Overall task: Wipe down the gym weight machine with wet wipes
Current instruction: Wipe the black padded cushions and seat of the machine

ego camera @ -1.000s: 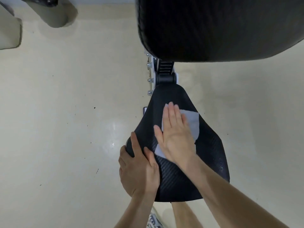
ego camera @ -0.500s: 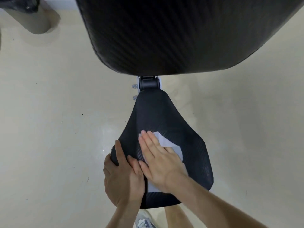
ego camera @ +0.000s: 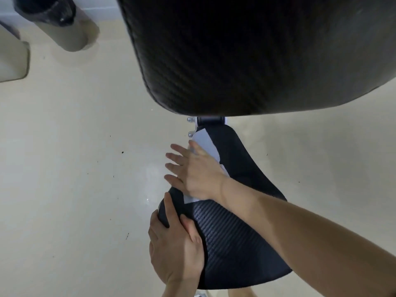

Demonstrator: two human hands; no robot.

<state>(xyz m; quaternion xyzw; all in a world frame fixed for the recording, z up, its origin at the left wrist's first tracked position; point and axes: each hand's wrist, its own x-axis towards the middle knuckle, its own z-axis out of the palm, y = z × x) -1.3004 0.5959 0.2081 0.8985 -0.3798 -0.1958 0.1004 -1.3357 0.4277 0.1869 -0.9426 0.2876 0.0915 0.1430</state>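
Open floor (ego camera: 75, 168) is left on both sides of the seat pad (ego camera: 240, 236). The seat's narrow far end is overhung by the large back pad (ego camera: 235, 50). Its left edge is occupied by the left hand (ego camera: 175, 249) and the right hand (ego camera: 192, 170).

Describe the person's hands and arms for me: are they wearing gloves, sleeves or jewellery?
No gloves: the left hand and the right hand are both bare. No ring, watch or wristband shows on either. The right forearm is uncovered all the way to the picture's edge, with no sleeve in view. Only a short stretch of the left wrist shows, also uncovered.
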